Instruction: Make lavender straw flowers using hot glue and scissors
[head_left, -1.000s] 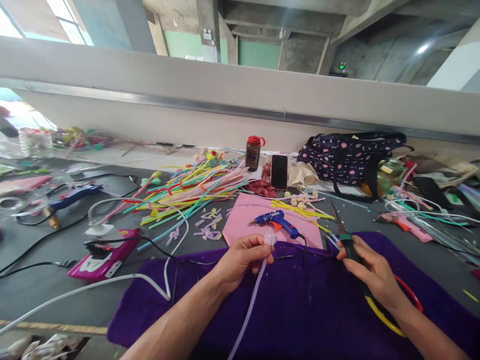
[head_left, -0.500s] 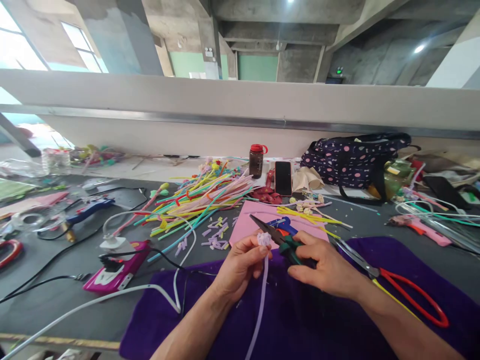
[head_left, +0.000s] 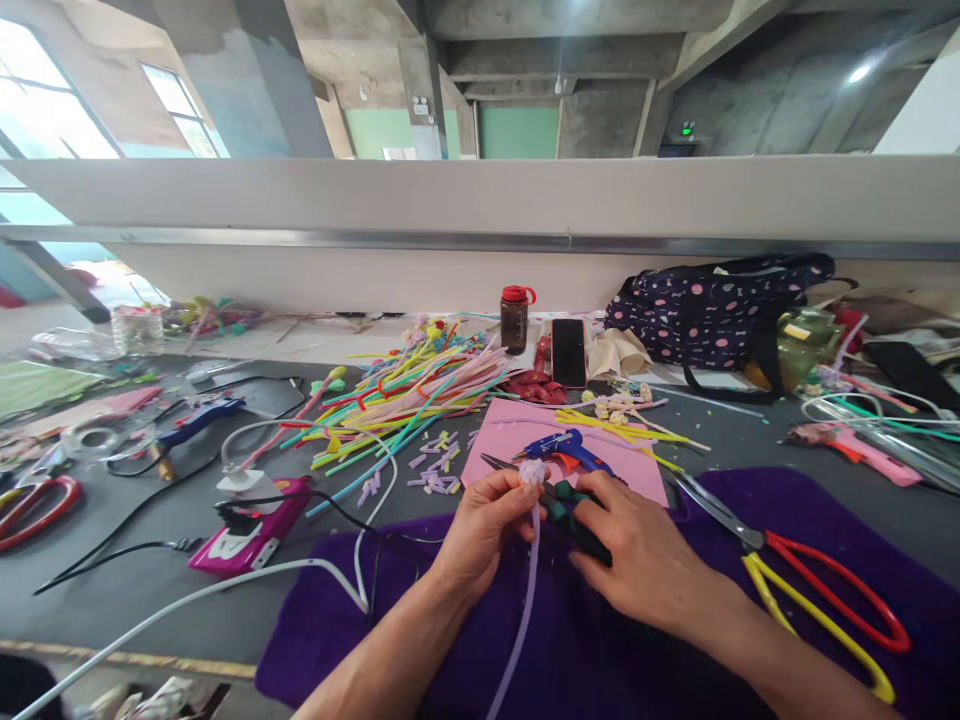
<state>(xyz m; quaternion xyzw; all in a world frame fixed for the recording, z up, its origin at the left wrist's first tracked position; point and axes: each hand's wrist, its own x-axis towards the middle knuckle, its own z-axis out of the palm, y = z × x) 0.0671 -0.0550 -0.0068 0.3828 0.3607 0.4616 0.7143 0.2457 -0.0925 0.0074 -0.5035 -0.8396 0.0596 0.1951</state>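
Between the thumb and fingers of my left hand (head_left: 487,525) is a pale lilac flower head (head_left: 532,472), pinched at its base. Its long lilac fuzzy stem (head_left: 523,630) hangs down over the purple cloth. My right hand (head_left: 637,540) is wrapped round the dark green handles of long-nose pliers (head_left: 562,502). The jaws reach left behind the flower, their tips showing beyond it; whether they touch it I cannot tell. Just past the hands, a blue hot glue gun (head_left: 559,447) lies on a pink sheet (head_left: 480,440), near short lilac cut pieces (head_left: 435,475).
A purple cloth (head_left: 330,640) covers the table front. Scissors (head_left: 757,540) with red and yellow handles lie right. A magenta power strip (head_left: 259,530) with cables is left. Behind are bundled pipe cleaners (head_left: 412,390), a bottle (head_left: 514,325), a phone (head_left: 568,352) and a patterned bag (head_left: 690,315).
The pliers have swung lower and flatter, their jaws passing behind the flower head, uncovering more of the glue gun. My left hand keeps its pinch. The whole view has shifted slightly.
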